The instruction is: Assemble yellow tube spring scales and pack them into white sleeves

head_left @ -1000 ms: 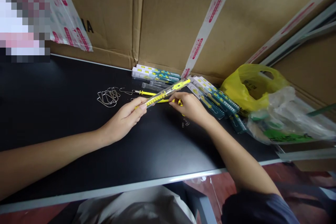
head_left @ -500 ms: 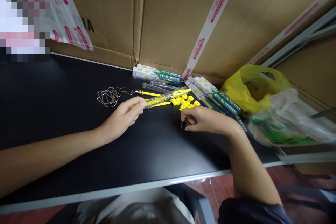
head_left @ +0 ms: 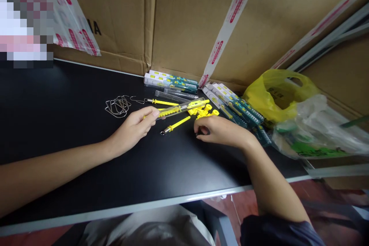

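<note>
My left hand (head_left: 141, 122) is closed round one end of a clear-tubed spring scale (head_left: 184, 108) with yellow parts inside, held tilted above the table. My right hand (head_left: 220, 128) is low over the table with thumb and fingertips curled together; a small dark bit shows at the fingertips, too hidden to name. Between the hands lies a loose yellow rod (head_left: 180, 123) with a metal end and small hook. Another yellow rod (head_left: 163, 102) with a wire hook lies behind the scale. Small yellow caps (head_left: 206, 112) are heaped just beyond my right hand.
Bent wire hooks (head_left: 117, 107) lie to the left. Clear empty tubes (head_left: 175, 96) and printed boxes (head_left: 170, 80) are at the back, with more boxes (head_left: 236, 103) on the right. A yellow bag (head_left: 265, 103) and a clear bag (head_left: 314, 130) stand right. Cardboard (head_left: 184, 19) walls the back.
The loose yellow rod near the scale now lies nearer me, its metal end swung out from under the left hand. My right hand has shifted slightly left; dark coil springs seen by it are now mostly hidden.
</note>
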`<control>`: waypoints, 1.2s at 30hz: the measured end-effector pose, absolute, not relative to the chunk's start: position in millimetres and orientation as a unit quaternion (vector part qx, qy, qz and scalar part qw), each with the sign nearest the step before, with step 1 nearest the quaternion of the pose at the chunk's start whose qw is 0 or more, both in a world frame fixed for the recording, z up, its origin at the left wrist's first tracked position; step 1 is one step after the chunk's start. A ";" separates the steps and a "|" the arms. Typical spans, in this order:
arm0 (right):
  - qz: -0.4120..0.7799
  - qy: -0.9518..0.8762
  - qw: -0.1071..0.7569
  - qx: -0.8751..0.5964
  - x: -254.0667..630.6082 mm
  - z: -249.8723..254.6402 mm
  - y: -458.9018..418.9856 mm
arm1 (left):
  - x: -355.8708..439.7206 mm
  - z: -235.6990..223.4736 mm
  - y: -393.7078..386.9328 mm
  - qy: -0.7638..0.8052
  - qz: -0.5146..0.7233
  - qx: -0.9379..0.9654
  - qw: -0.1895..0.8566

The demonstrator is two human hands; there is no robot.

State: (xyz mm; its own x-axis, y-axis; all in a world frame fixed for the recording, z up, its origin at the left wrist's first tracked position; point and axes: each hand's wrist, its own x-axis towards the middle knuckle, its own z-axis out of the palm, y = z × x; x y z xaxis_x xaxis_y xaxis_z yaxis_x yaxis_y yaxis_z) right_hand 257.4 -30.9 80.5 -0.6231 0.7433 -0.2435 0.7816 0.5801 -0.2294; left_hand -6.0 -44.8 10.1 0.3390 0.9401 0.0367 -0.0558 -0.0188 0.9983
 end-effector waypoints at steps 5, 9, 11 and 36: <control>-0.199 0.909 -0.012 0.365 237.9 76.8 -35.6 | -6.0 9.0 -43.7 0.382 0.430 0.566 0.591; -0.228 0.920 -0.070 0.311 223.5 67.0 -36.9 | -5.2 10.0 -44.2 0.380 0.440 0.562 0.589; -0.235 0.922 -0.095 0.291 217.6 60.8 -36.4 | -4.7 10.5 -44.5 0.378 0.445 0.557 0.590; -0.312 0.908 -0.135 0.243 198.0 46.9 -53.0 | -10.9 17.2 -54.7 0.388 0.441 0.724 0.362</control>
